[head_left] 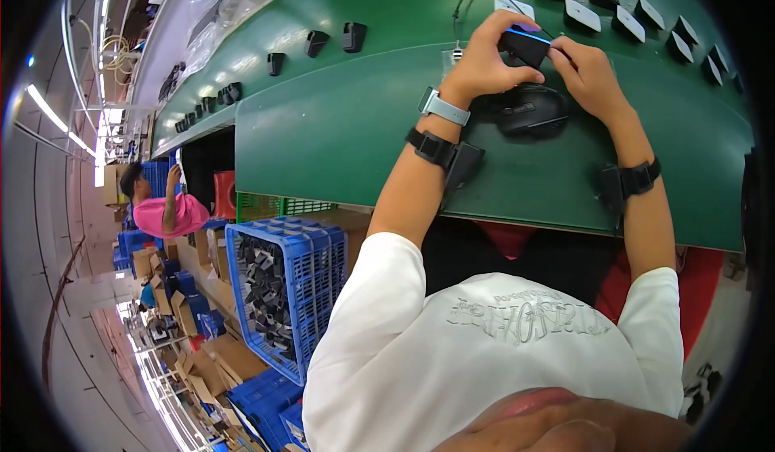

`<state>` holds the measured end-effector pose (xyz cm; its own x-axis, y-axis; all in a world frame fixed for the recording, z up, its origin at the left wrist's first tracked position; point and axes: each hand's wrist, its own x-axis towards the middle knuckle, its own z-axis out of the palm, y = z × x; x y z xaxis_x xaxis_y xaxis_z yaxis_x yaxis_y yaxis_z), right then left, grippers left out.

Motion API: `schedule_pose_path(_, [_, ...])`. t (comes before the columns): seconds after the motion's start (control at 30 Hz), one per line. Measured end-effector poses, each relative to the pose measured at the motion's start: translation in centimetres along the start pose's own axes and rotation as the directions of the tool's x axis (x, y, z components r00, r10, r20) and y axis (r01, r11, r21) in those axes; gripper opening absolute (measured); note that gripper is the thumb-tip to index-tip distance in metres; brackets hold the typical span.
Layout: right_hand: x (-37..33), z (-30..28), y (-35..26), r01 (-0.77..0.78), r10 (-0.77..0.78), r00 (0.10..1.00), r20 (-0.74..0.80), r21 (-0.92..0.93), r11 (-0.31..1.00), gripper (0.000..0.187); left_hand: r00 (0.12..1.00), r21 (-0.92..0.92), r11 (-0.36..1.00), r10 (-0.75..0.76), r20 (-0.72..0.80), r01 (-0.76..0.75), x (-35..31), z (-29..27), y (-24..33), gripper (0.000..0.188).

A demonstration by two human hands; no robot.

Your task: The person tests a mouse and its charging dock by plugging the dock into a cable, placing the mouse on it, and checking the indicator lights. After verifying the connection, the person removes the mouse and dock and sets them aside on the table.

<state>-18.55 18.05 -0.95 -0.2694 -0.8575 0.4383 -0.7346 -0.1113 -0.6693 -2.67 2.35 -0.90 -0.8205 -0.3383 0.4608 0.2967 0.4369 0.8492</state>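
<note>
My left hand is closed around a small black box-shaped device, with thumb and fingers on its sides. A blue light strip glows along the device's upper edge. At its right end, my right hand is closed in a pinch, where a thin black cable comes down to the fingertips. The plug itself is hidden. Below both hands lies a black rounded object shaped like a large computer mouse. A small connector hangs on another cable beside my left hand. One white-faced device sits just beyond.
Several black devices with white faces stand at the far right of the green table. More black devices line its far left. Left of me, a blue crate holds many dark parts. A person in pink sits farther left.
</note>
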Motion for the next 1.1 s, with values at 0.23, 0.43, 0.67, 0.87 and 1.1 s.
schedule_pose_path(0.23, [0.0, 0.8, -0.1, -0.063, 0.062, 0.998, 0.013, 0.14, 0.988, 0.024, 0.999, 0.294, 0.955, 0.028, 0.04, -0.038, -0.1, -1.5, 1.1, 0.052])
schedule_pose_path(0.43, [0.4, -0.4, 0.7, -0.183, 0.197, 0.977, -0.077, 0.155, 0.971, 0.028, 0.931, 0.421, 0.869, -0.11, -0.349, 0.26, -0.6, -7.1, 1.8, 0.046])
schedule_pose_path(0.67, [0.8, 0.5, 2.8, -0.022, 0.05, 0.995, -0.085, 0.306, 0.952, 0.023, 0.863, 0.856, -0.105, 0.076, -0.5, 0.505, -1.8, -14.8, -7.1, 0.051])
schedule_pose_path(0.87, [0.5, 0.7, 4.3, -0.037, 0.081, 0.988, -0.133, 0.306, 0.951, 0.025, 0.989, 0.899, 0.412, 0.083, 0.125, -0.148, 5.4, -2.9, -4.1, 0.047])
schedule_pose_path(1.1, [0.6, 0.2, 3.2, 0.026, 0.014, 0.975, -0.22, 0.179, 0.984, 0.024, 0.84, 0.024, 0.873, -0.461, -0.285, 0.487, 6.4, -2.4, -4.0, 0.036])
